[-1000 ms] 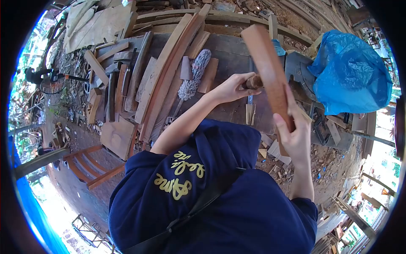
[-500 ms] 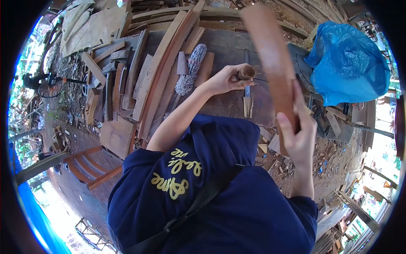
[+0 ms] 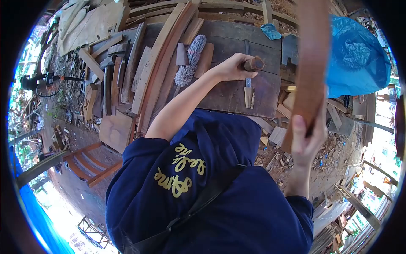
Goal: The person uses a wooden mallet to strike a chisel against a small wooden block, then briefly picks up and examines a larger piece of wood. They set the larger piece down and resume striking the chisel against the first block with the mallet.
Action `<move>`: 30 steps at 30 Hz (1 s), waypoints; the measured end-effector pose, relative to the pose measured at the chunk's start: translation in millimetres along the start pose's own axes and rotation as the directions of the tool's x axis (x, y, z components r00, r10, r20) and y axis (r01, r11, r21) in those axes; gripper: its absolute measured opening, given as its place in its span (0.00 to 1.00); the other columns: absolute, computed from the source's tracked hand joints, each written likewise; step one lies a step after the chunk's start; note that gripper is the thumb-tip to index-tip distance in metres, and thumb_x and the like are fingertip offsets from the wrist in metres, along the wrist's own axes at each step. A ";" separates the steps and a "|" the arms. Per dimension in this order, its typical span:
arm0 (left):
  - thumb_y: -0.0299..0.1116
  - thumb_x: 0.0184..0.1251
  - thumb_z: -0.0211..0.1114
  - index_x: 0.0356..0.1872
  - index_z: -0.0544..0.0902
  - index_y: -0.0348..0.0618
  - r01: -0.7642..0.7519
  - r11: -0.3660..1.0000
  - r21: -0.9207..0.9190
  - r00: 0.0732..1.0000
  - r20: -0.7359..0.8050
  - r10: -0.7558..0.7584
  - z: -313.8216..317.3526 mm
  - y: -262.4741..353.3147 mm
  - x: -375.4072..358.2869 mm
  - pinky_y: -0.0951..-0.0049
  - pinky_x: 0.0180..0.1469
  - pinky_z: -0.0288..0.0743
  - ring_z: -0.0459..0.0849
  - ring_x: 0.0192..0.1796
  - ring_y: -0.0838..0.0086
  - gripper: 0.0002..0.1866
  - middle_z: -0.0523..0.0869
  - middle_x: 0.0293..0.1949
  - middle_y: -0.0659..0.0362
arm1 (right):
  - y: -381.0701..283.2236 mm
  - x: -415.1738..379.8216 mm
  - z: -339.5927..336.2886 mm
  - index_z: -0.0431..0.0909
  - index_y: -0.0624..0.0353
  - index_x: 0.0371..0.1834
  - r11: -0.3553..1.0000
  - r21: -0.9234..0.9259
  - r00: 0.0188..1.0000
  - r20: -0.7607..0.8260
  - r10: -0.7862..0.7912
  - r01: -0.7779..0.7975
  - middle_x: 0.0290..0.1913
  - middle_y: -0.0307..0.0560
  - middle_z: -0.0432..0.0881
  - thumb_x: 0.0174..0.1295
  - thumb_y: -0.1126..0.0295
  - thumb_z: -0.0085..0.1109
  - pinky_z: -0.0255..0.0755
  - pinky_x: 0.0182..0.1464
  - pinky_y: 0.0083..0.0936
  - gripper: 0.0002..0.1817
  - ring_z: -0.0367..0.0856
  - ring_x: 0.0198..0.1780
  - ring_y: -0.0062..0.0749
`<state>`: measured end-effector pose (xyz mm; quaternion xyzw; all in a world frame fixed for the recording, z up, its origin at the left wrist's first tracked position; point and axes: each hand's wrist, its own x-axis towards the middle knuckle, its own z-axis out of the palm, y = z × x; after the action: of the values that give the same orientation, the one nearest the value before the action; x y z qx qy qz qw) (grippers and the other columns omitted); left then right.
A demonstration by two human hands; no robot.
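Observation:
My left hand (image 3: 237,67) is closed around a round wooden handle (image 3: 255,64) above the dark workbench. The handle's blunt end points towards me; what it is fixed to is hidden behind my fingers. Just below lies a narrow metal strip with a pale wooden end (image 3: 249,97) on the bench top. Off to the right, my right hand (image 3: 308,139) grips the lower end of a long brown wooden board (image 3: 313,55), thumb across its face. The board stands nearly upright in view, its far part blurred and running past the top edge.
The workbench (image 3: 228,38) carries long planks (image 3: 163,55), a fluffy grey duster (image 3: 192,59) and several hammers and wood pieces at its left. A large blue plastic bag (image 3: 359,59) sits behind the board. Scraps cover the ground; a wooden chair-like frame (image 3: 91,165) lies lower left.
My right hand has swung the board to the right and more upright, across the front of the blue bag. My left hand, still around the handle, has shifted slightly right and up.

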<state>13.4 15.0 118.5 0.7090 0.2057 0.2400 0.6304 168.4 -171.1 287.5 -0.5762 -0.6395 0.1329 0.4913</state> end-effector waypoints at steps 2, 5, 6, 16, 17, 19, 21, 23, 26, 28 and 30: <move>0.28 0.64 0.69 0.40 0.82 0.40 -0.096 0.994 -0.062 0.991 -0.105 0.089 3.3 -2.9 -5.2 0.75 0.33 0.70 0.71 0.30 0.83 0.07 0.79 0.26 0.69 | 21.2 -11.2 17.4 0.64 0.60 0.75 0.988 -0.068 0.973 0.173 0.151 -0.141 0.51 0.62 0.85 0.65 0.65 0.62 0.78 0.49 0.28 0.35 0.88 0.48 0.37; 0.28 0.65 0.68 0.41 0.83 0.41 -0.285 0.951 -0.117 0.949 -0.174 0.264 11.4 -16.7 -2.9 0.79 0.30 0.68 0.70 0.29 0.85 0.06 0.78 0.27 0.71 | 17.1 -3.6 15.9 0.65 0.49 0.75 0.933 -0.185 0.864 0.357 0.357 -0.309 0.50 0.62 0.85 0.64 0.70 0.61 0.77 0.49 0.27 0.33 0.88 0.48 0.39; 0.28 0.65 0.67 0.39 0.82 0.41 -0.119 0.984 -0.136 0.986 -0.136 0.101 10.5 1.7 -11.2 0.80 0.29 0.65 0.69 0.27 0.86 0.05 0.76 0.26 0.71 | 12.1 -3.6 12.7 0.65 0.51 0.75 0.939 -0.206 0.879 0.341 0.334 -0.276 0.52 0.61 0.85 0.64 0.70 0.61 0.77 0.49 0.27 0.33 0.88 0.48 0.38; 0.27 0.65 0.68 0.36 0.78 0.39 -0.179 0.976 -0.122 0.969 -0.194 0.154 16.9 -12.9 -17.1 0.79 0.33 0.69 0.70 0.30 0.86 0.06 0.75 0.26 0.69 | 19.8 -18.2 23.8 0.66 0.52 0.75 0.923 -0.174 0.842 0.377 0.385 -0.344 0.55 0.58 0.84 0.65 0.69 0.61 0.78 0.50 0.29 0.33 0.88 0.47 0.41; 0.27 0.65 0.68 0.36 0.78 0.39 -0.190 0.975 -0.119 0.966 -0.197 0.165 15.0 -11.4 -12.1 0.79 0.33 0.69 0.70 0.30 0.86 0.06 0.75 0.26 0.69 | 19.2 -10.9 20.1 0.66 0.52 0.75 0.926 -0.177 0.847 0.374 0.378 -0.335 0.55 0.58 0.84 0.65 0.69 0.61 0.78 0.50 0.29 0.33 0.88 0.47 0.41; 0.27 0.65 0.68 0.36 0.79 0.38 -0.145 0.962 -0.230 0.986 -0.114 0.121 14.9 -7.9 -15.3 0.80 0.38 0.70 0.71 0.33 0.86 0.06 0.77 0.28 0.68 | 9.6 -6.1 14.3 0.67 0.53 0.74 0.959 -0.172 0.908 0.321 0.269 -0.223 0.55 0.58 0.84 0.64 0.69 0.62 0.78 0.47 0.28 0.32 0.89 0.43 0.39; 0.27 0.65 0.69 0.37 0.80 0.39 -0.111 0.974 -0.198 0.994 -0.043 0.104 10.2 -6.7 -12.7 0.80 0.40 0.69 0.71 0.35 0.86 0.06 0.78 0.30 0.69 | 4.8 -2.7 6.4 0.67 0.52 0.74 0.976 -0.122 0.951 0.233 0.204 -0.180 0.49 0.59 0.84 0.65 0.67 0.61 0.76 0.44 0.26 0.32 0.85 0.39 0.33; 0.27 0.65 0.69 0.37 0.81 0.39 -0.117 0.985 -0.129 0.993 -0.021 0.115 10.7 -8.9 -13.1 0.81 0.41 0.69 0.71 0.36 0.86 0.05 0.78 0.31 0.71 | 1.5 -3.2 1.1 0.65 0.51 0.75 0.997 -0.024 0.996 0.061 0.070 -0.069 0.38 0.61 0.83 0.66 0.64 0.60 0.73 0.38 0.23 0.33 0.78 0.33 0.22; 0.28 0.65 0.69 0.38 0.81 0.40 -0.073 0.991 -0.110 0.997 -0.039 0.069 10.3 -15.1 -15.1 0.79 0.42 0.70 0.72 0.36 0.84 0.06 0.79 0.31 0.69 | 14.1 -15.0 6.7 0.66 0.51 0.75 0.984 -0.118 0.969 0.192 0.156 -0.135 0.52 0.61 0.84 0.65 0.67 0.61 0.77 0.45 0.26 0.33 0.86 0.42 0.29; 0.28 0.65 0.69 0.38 0.81 0.39 -0.050 0.995 -0.090 0.998 -0.049 0.046 14.7 -5.7 -17.3 0.79 0.42 0.70 0.73 0.36 0.83 0.06 0.79 0.31 0.68 | 21.6 -23.3 22.2 0.69 0.50 0.73 0.928 -0.112 0.879 0.297 0.372 -0.355 0.54 0.57 0.85 0.63 0.72 0.62 0.78 0.46 0.27 0.32 0.89 0.41 0.39; 0.28 0.64 0.69 0.38 0.81 0.39 -0.147 0.964 -0.223 0.977 -0.183 0.106 22.4 3.8 -22.1 0.79 0.43 0.71 0.74 0.37 0.84 0.07 0.80 0.32 0.67 | 15.4 -7.4 12.6 0.70 0.51 0.72 0.938 -0.148 0.890 0.298 0.345 -0.314 0.53 0.57 0.85 0.62 0.72 0.62 0.78 0.46 0.27 0.32 0.89 0.41 0.39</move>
<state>9.0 -16.4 118.5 0.6181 0.1827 0.3619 0.6735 166.8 -167.9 266.6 -0.6699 -0.6091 0.2749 0.3234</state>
